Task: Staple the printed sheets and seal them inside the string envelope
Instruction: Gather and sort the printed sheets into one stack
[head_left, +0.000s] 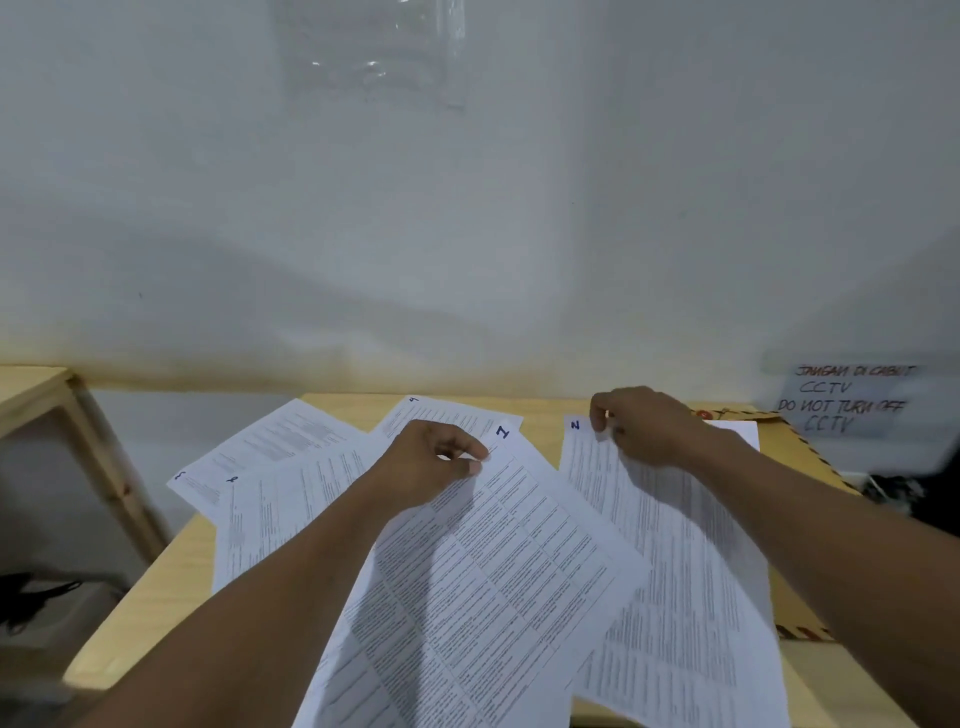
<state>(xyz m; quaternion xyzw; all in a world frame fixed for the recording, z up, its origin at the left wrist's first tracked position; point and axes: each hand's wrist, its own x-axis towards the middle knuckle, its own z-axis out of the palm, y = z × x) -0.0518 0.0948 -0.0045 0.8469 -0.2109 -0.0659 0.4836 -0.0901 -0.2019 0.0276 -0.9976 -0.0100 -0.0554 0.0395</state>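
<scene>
the left hand (431, 462) is pinching the sheet marked 1 (493, 571) near its top edge, with thumb and fingers curled on the paper. the right hand (644, 426) is pinching the sheet marked 2 (675, 571) at its top corner in the same way. both sheets are hanging down from the hands toward the person, and the first one is lying partly over the second.

more printed sheets (280, 467) are lying spread out on the wooden table (156, 597), to the left of the left hand. one marked 4 (447, 413) is peeking out just behind that hand. the brown string envelope (795, 436) is lying under the right hand and arm, with its little red button (704, 414) just beside the right hand. a stapler is not showing anywhere.

the paper is looking thin, light and floppy. it is going to bend and slide easily, and a hard pull may be crumpling or tearing it. i am thinking the best place to be holding is the top edge, close to the corner, so the pages are lining up for the staple. the envelope is looking a bit stiffer, and holding it by its open end may be best.
</scene>
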